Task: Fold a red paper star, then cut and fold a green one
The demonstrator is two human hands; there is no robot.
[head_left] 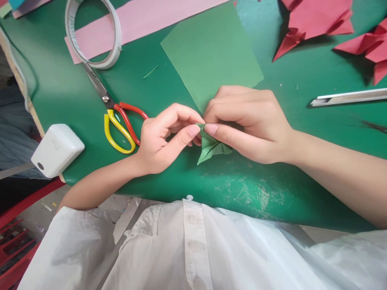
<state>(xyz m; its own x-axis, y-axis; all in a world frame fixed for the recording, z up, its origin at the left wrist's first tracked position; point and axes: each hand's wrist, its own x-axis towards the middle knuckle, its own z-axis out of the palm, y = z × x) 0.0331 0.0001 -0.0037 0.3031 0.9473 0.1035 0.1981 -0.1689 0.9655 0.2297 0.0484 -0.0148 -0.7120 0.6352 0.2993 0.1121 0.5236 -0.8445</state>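
Both hands meet at a small piece of folded green paper (pixel 211 148) above the table's front part. My left hand (pixel 169 139) pinches its upper left tip between thumb and forefinger. Right beside that, my right hand (pixel 250 123) pinches the same edge with thumb and fingers, covering part of the folds. Pleats and a pointed corner show below the thumbs. Behind my right hand lies a flat green paper sheet (pixel 211 52). Scissors (pixel 121 121) with one yellow and one red handle lie just left of my left hand.
On the green table (pixel 151 181), a tape roll (pixel 116 44) rests over a pink paper strip (pixel 145 20) and the scissors' tips. A white box-shaped object (pixel 57 151) sits at the left edge. Red folded papers (pixel 320 18) and a cutter knife (pixel 350 97) lie at right.
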